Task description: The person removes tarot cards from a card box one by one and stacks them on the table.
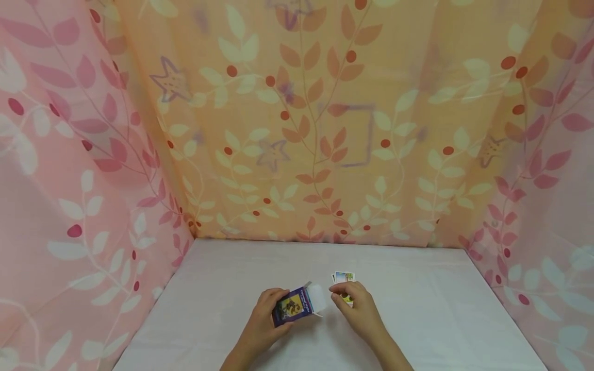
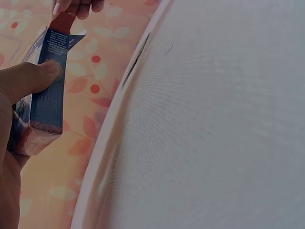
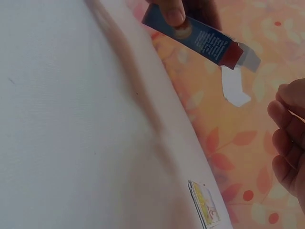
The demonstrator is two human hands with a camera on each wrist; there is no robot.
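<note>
My left hand [image 1: 264, 317] grips a dark blue card box [image 1: 292, 306] with a yellow picture on its face, thumb along one side. The box is tilted, and its end towards my right hand stands unfolded, with a white flap [image 1: 317, 299] sticking out. A red inner tab [image 2: 62, 22] shows at the same end in the left wrist view. Just right of the flap is my right hand [image 1: 364, 309], fingers loosely bent, with nothing visible in them. Behind it a small stack of picture cards [image 1: 344, 276] lies on the table, partly hidden by the hand.
A white cloth covers the table [image 1: 199, 278]. Patterned curtains stand around it: an orange one [image 1: 315, 123] along the back edge, a pink one [image 1: 102, 206] on the left and another pink one [image 1: 533, 221] on the right.
</note>
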